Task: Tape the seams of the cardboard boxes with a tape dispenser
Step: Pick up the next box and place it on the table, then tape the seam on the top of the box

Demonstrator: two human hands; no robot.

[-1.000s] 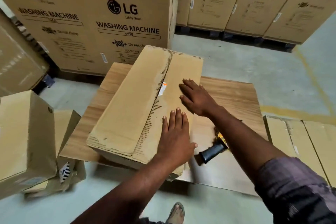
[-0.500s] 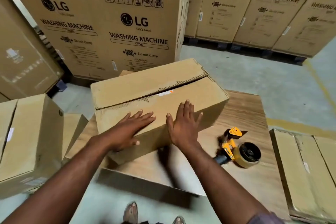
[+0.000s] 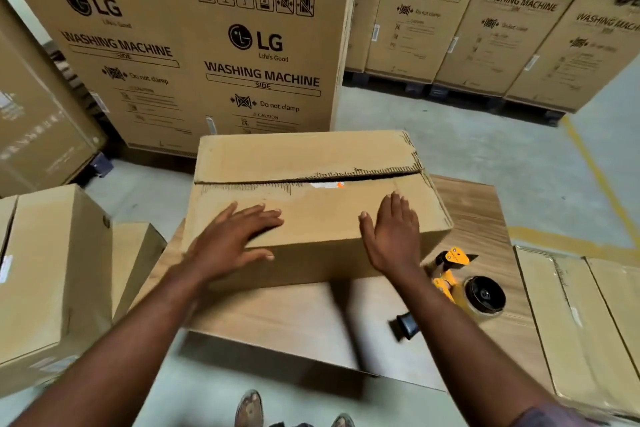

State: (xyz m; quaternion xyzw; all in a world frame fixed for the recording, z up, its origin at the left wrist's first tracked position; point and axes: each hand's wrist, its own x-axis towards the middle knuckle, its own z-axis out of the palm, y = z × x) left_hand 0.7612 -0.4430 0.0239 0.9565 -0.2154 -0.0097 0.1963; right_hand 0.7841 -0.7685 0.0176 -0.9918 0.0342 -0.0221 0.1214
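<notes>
Cardboard box (image 3: 304, 156) sits lengthwise across a wood-grain board (image 3: 479, 215), dead centre in view. Top seam (image 3: 263, 185) runs left to right between the two flaps; flush at the left, gaping dark toward the right end. Small white/orange label (image 3: 325, 185) sits on the seam mid-length.

Left hand (image 3: 235, 236): flat on the near top flap, fingers spread and straight, thumb hanging over the front face. Gripping nothing, just pressing.
Right hand (image 3: 391, 236): flat on the same flap toward the right end, fingers straight and together. Also holding nothing.

Tape dispenser (image 3: 460, 284): yellow body, roll mounted, black handle, lying on the board just right of the box's near corner. Right forearm crosses over its handle and hides part of it. Neither hand is on it.

Outward: plain carton (image 3: 52, 270) on the floor at left, flattened-looking boxes (image 3: 581, 322) at right. LG washing machine cartons (image 3: 242, 55) are stacked behind, with more in a row at far right. Grey floor (image 3: 467, 156) with a yellow line (image 3: 595, 177). Sandalled feet (image 3: 247, 407) at the bottom edge.
</notes>
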